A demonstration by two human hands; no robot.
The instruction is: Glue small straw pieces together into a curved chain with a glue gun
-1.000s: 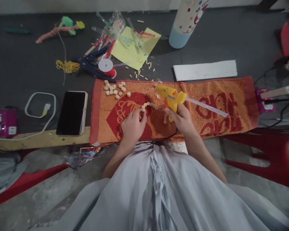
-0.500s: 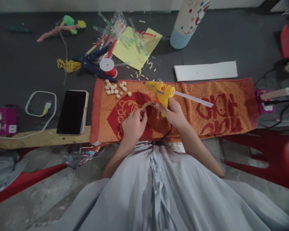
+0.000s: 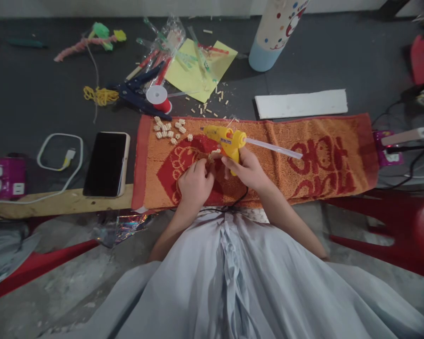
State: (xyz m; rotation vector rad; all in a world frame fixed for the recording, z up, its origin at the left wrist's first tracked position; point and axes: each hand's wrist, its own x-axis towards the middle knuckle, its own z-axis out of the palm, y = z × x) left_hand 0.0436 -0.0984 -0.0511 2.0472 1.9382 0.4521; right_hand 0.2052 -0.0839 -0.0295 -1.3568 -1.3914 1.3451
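Note:
My right hand (image 3: 245, 168) is wrapped round the handle of a yellow glue gun (image 3: 229, 139). Its nozzle points left, and a long clear glue stick (image 3: 275, 148) juts out of its back. My left hand (image 3: 197, 183) pinches a small strip of joined beige pieces (image 3: 215, 153) just below the gun; my fingers hide part of it. Both hands are over an orange towel (image 3: 279, 174) with red patterns. At the towel's upper left lies a group of small beige ridged pieces (image 3: 166, 133).
Behind the towel are a red thread spool (image 3: 164, 104), dark blue pliers (image 3: 130, 94), yellow paper (image 3: 183, 70) with scattered bits, a white strip (image 3: 302, 104) and a tall bottle (image 3: 263, 54). A phone (image 3: 106, 164) and white cable (image 3: 81, 155) lie left. A purple box (image 3: 388, 150) stands right.
My right hand has shifted slightly left and down, bringing the glue gun's nozzle left past the beige strip. My left hand has stayed almost still, holding the strip.

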